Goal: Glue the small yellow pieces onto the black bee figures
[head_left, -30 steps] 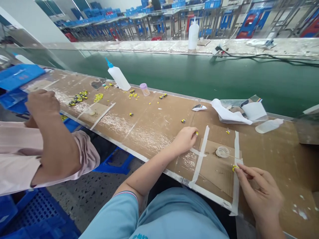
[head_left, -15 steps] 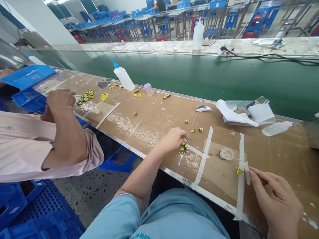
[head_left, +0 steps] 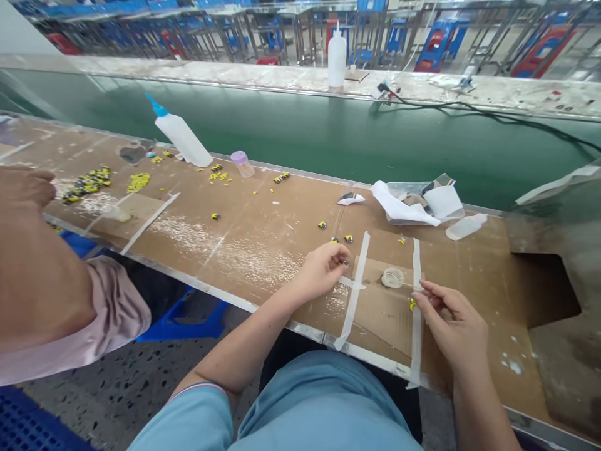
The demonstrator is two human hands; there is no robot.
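My left hand (head_left: 320,270) rests on the brown workbench (head_left: 263,232), fingers pinched on a small black and yellow part at its fingertips. My right hand (head_left: 448,322) is curled just right of a strip of white tape (head_left: 415,313), holding a thin stick whose tip points toward a small clear glue dish (head_left: 392,277). A tiny yellow part (head_left: 412,305) lies at my right fingertips. Two more small parts (head_left: 341,239) lie just beyond my left hand.
A co-worker's arm in a pink sleeve (head_left: 51,294) fills the left. A squeeze bottle with a blue tip (head_left: 181,136), a small purple-capped jar (head_left: 242,163), heaps of yellow and black parts (head_left: 89,183) and crumpled white paper (head_left: 408,207) lie along the bench. A green conveyor belt (head_left: 328,134) runs behind.
My left hand has closed over the small heap of parts it had by the tape and lifted slightly. My right hand moved left toward the glue dish. The camera shifted right.
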